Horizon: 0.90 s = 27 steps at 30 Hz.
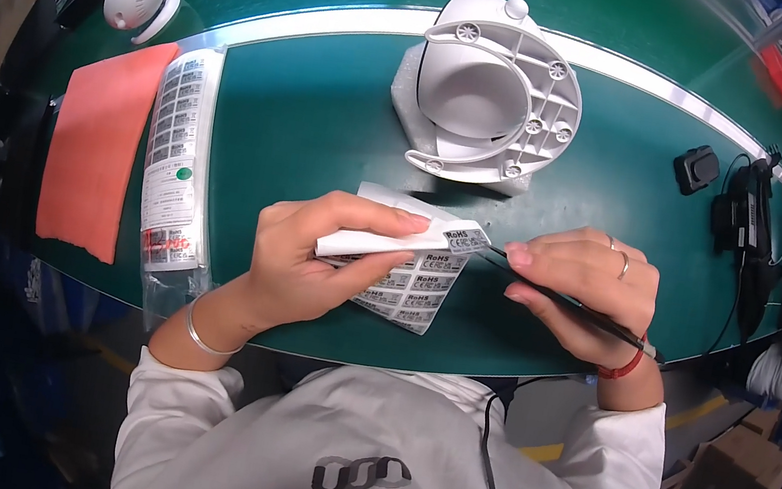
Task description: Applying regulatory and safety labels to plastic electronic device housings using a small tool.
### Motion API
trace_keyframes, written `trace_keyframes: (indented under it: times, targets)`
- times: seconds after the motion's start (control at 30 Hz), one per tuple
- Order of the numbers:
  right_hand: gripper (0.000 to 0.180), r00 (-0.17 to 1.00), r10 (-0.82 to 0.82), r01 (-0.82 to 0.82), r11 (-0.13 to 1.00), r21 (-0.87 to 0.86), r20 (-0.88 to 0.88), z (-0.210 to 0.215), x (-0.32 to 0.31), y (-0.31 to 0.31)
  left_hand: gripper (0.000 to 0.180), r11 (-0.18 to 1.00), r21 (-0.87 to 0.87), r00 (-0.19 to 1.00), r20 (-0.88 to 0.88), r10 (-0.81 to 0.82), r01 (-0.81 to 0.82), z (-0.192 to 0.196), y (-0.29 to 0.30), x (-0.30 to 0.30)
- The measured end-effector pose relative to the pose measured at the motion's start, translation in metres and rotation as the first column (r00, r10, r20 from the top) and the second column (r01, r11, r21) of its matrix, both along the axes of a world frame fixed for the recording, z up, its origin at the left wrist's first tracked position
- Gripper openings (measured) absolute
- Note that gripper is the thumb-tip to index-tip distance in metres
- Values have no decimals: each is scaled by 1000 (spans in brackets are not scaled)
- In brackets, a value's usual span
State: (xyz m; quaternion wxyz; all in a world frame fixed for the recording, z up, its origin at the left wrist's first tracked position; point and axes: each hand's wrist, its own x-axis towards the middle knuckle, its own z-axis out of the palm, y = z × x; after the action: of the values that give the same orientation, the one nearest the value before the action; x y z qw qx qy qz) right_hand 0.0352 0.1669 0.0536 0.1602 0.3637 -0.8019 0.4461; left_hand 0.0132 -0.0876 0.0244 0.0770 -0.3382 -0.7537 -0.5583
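A person in a pale top works at a smooth green worktop [288, 118]. The left hand [308, 257] is closed in a pinch, thumb and fingers holding a white paper sheet of silver-grey rectangular labels [403, 299], bent over in front of the body. One silver-grey label [464, 241] lies along the folded edge. The right hand [597, 286] is closed around slim black tweezers [607, 323], whose tips meet that label's right end — whether they grip it is too small to tell. Beyond the hands sits a white, rounded plastic device with a curved, ribbed base [474, 95]; to the left lies a flat orange-pink sheet [97, 150].

The step in hand looks like peeling one label off its backing. The next move calls for a steady left pinch and a light, level pull — any jerk could crease the label.
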Motion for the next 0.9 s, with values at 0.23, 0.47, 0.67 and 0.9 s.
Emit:
trace_keyframes:
  times: [0.23,0.47,0.67,0.9]
  targets:
    - [19,977,-62,89,989,-122,205,-3,1,7,29,998,-27,997,-53,-60,59,4,1,-4]
    - [25,962,-40,86,983,163,-270,5,-7,-4,72,951,-251,935,342,-89,183,6,-1,-3]
    - [29,952,19,79,949,304,-307,10,-24,-17,86,977,-177,929,368,-42,115,-1,-7,-10]
    - [33,951,11,104,930,353,-310,4,-33,-19,84,952,-271,925,378,-29,141,0,-6,-11]
